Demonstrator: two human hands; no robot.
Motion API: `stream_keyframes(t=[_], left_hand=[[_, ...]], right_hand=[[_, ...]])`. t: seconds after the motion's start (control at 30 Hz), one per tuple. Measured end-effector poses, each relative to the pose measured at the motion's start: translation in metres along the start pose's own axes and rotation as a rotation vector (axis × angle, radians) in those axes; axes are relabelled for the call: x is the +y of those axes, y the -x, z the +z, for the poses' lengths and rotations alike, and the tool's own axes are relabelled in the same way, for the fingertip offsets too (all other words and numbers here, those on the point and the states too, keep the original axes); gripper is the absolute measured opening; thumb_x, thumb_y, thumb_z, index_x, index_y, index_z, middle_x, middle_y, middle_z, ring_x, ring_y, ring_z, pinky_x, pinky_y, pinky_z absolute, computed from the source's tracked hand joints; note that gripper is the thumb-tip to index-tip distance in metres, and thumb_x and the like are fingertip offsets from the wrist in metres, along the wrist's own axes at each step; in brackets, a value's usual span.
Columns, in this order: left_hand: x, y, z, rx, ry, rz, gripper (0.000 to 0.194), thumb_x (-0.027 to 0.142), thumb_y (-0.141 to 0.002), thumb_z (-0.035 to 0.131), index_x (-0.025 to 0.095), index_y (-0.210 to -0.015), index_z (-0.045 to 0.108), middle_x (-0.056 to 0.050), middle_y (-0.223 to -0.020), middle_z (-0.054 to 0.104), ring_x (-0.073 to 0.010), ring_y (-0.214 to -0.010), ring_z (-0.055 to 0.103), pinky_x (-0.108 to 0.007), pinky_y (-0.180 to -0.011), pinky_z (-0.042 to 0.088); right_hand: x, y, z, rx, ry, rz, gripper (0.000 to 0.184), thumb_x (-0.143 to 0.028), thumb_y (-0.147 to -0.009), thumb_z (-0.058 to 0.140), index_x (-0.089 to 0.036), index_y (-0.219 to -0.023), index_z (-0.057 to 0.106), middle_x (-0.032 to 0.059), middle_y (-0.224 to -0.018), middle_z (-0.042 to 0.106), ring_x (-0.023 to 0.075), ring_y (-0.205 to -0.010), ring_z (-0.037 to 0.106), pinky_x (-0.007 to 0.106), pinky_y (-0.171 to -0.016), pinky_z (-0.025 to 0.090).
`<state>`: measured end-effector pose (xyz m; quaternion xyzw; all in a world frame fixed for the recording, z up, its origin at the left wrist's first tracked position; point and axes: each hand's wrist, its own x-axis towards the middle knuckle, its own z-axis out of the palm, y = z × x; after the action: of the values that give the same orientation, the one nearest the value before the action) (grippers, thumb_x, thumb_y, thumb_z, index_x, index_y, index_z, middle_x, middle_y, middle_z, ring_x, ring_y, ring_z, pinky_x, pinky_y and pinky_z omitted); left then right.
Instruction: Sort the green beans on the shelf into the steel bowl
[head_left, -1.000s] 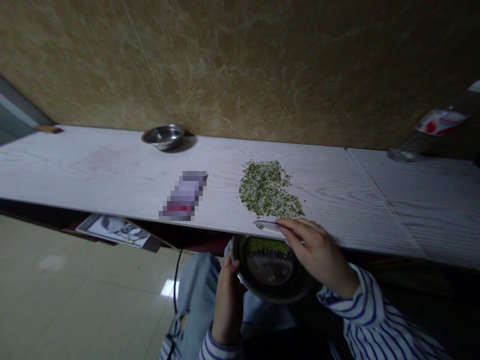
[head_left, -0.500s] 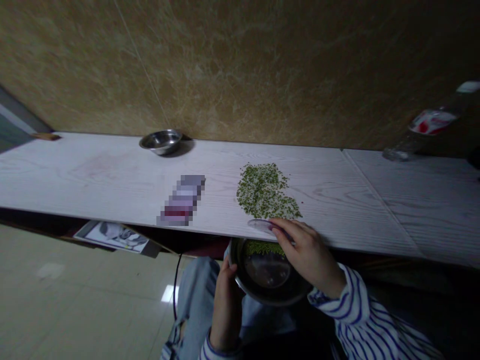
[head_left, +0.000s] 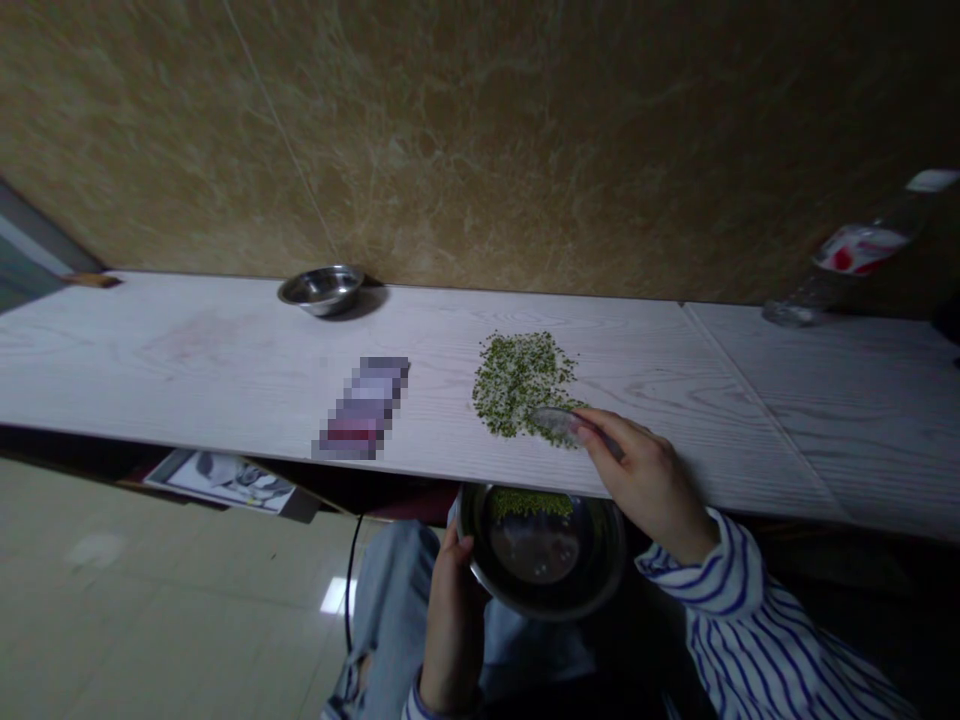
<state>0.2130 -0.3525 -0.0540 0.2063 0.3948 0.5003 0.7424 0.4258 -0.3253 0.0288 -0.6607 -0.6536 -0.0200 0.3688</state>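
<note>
Small green mung beans [head_left: 517,375] lie spread in a loose patch on the white wood-grain tabletop. My right hand [head_left: 649,475] pinches a thin, clear plastic disc [head_left: 553,421], which rests tilted over the near right side of the patch. Below the table's front edge, my left hand [head_left: 454,600] grips the left rim of a metal bowl [head_left: 551,600], fingers partly hidden beneath it. More mung beans [head_left: 532,502] are gathered along the bowl's far inner side.
A smaller steel bowl [head_left: 321,290] stands by the wall. Left of the beans lies a pixelated flat object [head_left: 364,405]. A plastic bottle [head_left: 859,250] with a red-and-white label stands at the far right. Under the tabletop is an open drawer [head_left: 232,480].
My right hand has moved the plastic disc from the table's front edge away from me and slightly right, onto the beans. The left hand keeps hold of the bowl.
</note>
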Motion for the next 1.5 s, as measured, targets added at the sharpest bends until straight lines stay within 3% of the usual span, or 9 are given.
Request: stream_keyframes(t=[0.3,0.6,0.87,1.03,1.5], left_hand=[[0.001,0.002,0.003,-0.012,-0.016,-0.010,0.050,0.039,-0.088,0.056,0.024,-0.136,0.061,-0.009,-0.143,0.059,-0.0352,-0.132,0.050,-0.047,-0.105,0.043],[0.000,0.000,0.003,-0.076,0.011,0.038,0.044,0.035,-0.092,0.050,0.023,-0.132,0.064,-0.008,-0.140,0.062,-0.0317,-0.135,0.048,-0.045,-0.108,0.040],[0.001,0.003,0.005,-0.073,0.027,0.038,0.044,0.036,-0.091,0.053,0.024,-0.132,0.064,-0.010,-0.140,0.062,-0.0343,-0.134,0.050,-0.048,-0.104,0.044],[0.000,0.002,0.005,-0.042,0.027,0.028,0.043,0.033,-0.091,0.054,0.025,-0.132,0.064,-0.008,-0.143,0.061,-0.0323,-0.138,0.045,-0.046,-0.106,0.042],[0.002,0.004,0.005,-0.064,0.007,0.009,0.047,0.036,-0.091,0.053,0.024,-0.136,0.061,-0.008,-0.134,0.066,-0.0307,-0.130,0.052,-0.045,-0.109,0.039]], right_hand=[[-0.001,-0.002,0.006,-0.041,0.034,-0.058,0.027,-0.020,-0.097,0.050,-0.019,-0.115,0.071,0.0094,-0.102,0.078,0.0241,-0.090,0.073,0.039,-0.082,0.057],[-0.008,0.013,-0.006,-0.085,0.001,-0.156,0.022,-0.017,-0.097,0.054,-0.020,-0.110,0.071,0.0052,-0.096,0.078,0.0208,-0.087,0.072,0.035,-0.078,0.052],[-0.006,0.012,-0.003,-0.064,0.017,-0.153,0.023,-0.017,-0.097,0.053,-0.020,-0.111,0.071,0.0055,-0.097,0.078,0.0211,-0.088,0.071,0.036,-0.079,0.052],[-0.009,0.017,-0.005,-0.105,-0.001,-0.161,0.024,-0.018,-0.098,0.052,-0.022,-0.111,0.071,0.0044,-0.098,0.077,0.0199,-0.089,0.070,0.036,-0.079,0.051],[-0.001,0.029,-0.012,-0.092,-0.018,-0.154,0.022,-0.017,-0.098,0.054,-0.023,-0.112,0.070,0.0042,-0.099,0.077,0.0196,-0.090,0.070,0.035,-0.080,0.051]])
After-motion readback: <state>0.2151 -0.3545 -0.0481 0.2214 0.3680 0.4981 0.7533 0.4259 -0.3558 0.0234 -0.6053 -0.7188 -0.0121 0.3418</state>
